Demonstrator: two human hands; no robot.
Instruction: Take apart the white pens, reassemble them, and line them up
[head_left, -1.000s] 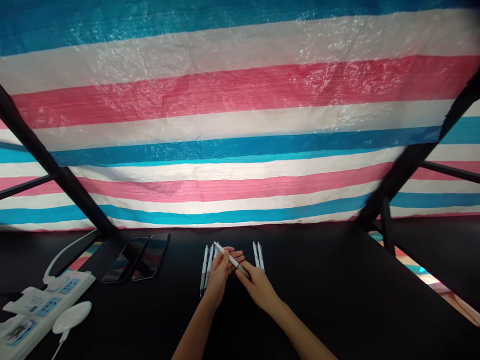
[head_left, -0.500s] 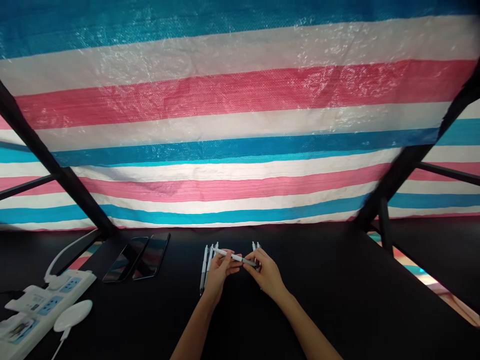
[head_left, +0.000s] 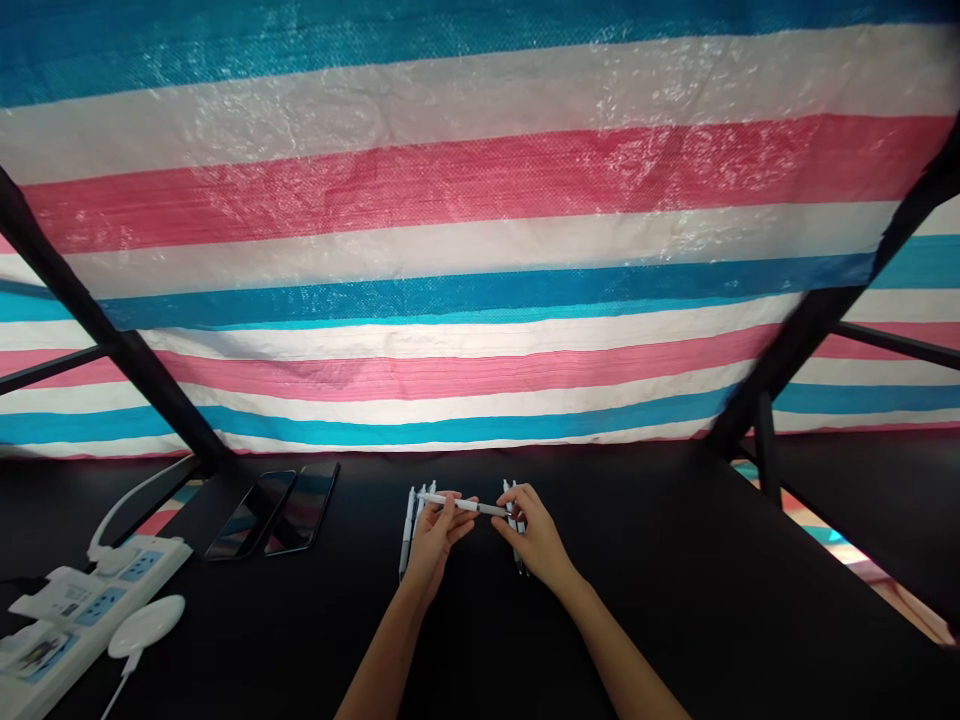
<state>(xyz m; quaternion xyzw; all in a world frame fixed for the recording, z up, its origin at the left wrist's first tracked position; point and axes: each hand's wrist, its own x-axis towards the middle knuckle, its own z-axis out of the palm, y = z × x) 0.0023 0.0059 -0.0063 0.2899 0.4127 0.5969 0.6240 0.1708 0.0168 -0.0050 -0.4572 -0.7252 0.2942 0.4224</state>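
My left hand (head_left: 435,535) is closed around a white pen (head_left: 457,503) with a grey grip, held nearly level above the table. Its tip end points right, between the curled fingers of my right hand (head_left: 538,535). That hand is closed at the tip, and its fingers partly hide the contact. Several similar white pens (head_left: 407,530) lie side by side to the left, partly covered by my left hand. More white pens (head_left: 513,492) lie under and beside my right fingers, their lower ends showing below.
Two dark phones (head_left: 251,515) rest on the black table (head_left: 300,640) at the left. Nearer are a white power strip (head_left: 105,610) and a round white charging pad (head_left: 147,626) with a cable. Black frame bars (head_left: 787,370) and a striped sheet (head_left: 480,380) stand behind.
My right fingers have slid from the pen's grey grip toward its tip and opened a little, showing more of the grip. The held pen has shifted slightly left.
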